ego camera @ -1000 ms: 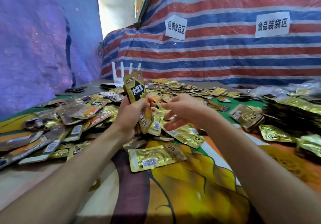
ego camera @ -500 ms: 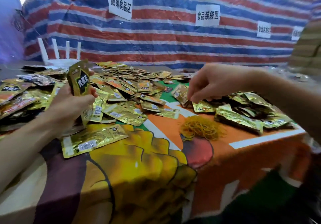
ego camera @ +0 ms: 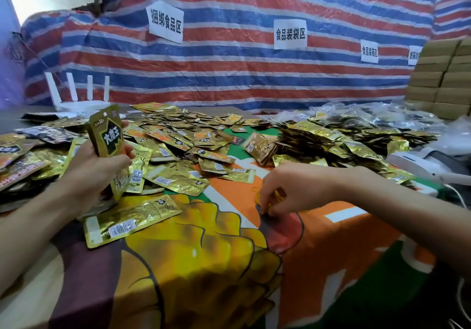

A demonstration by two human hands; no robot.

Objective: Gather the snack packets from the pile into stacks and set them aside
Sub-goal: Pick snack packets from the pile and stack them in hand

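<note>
My left hand (ego camera: 93, 168) grips an upright stack of gold snack packets (ego camera: 107, 134) at the left, black label facing me. Behind it a wide pile of loose gold packets (ego camera: 178, 129) covers the table. One packet (ego camera: 132, 220) lies alone in front of the pile. My right hand (ego camera: 295, 188) is down on the cloth in the middle, its fingertips pinching into a small heap of yellow rubber bands (ego camera: 276, 194), which the hand mostly hides. Bundled packets (ego camera: 331, 140) are heaped at the right.
A colourful tablecloth (ego camera: 204, 265) covers the table, bare towards me. A white router (ego camera: 76, 99) stands at the back left. Cardboard boxes (ego camera: 443, 78) are stacked at the far right, with a white device and cable (ego camera: 428, 165) at the table's right edge.
My right hand has come down from the bundled packets onto the rubber bands. My left hand still holds the stack upright. The view has shifted slightly.
</note>
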